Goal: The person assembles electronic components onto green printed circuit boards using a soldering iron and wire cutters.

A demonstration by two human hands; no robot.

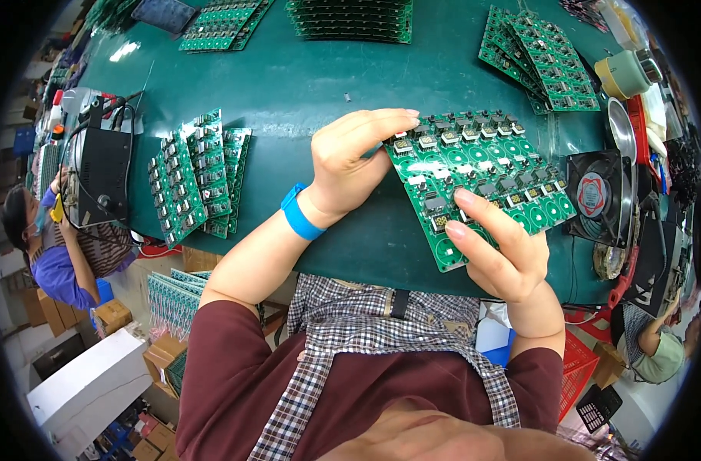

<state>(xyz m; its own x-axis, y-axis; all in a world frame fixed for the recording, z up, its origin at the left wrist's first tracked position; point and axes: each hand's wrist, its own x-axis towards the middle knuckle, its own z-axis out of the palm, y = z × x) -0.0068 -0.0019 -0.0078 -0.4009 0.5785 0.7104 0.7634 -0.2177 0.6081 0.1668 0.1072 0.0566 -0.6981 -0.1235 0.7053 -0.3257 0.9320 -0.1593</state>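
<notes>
A green circuit board panel (531, 157) is tilted in front of me above the table, with rows of small displays, buttons and round outlines on its face. My left hand (349, 157), a blue band on its wrist, grips the panel's upper left corner, fingertips on the edge; its thumb is hidden. My right hand (512, 253) holds the panel at the near edge. Two of its fingertips press on the face beside a small display at the lower left, and the other fingers curl in. Its thumb cannot be seen.
Fanned board panels (201, 180) lie at left, others (546, 65) at far right, and a taller stack (350, 19) at the back. A black fan (596, 196) stands right of the panel. A black box with cables (103, 173) sits left, near a co-worker (78, 238).
</notes>
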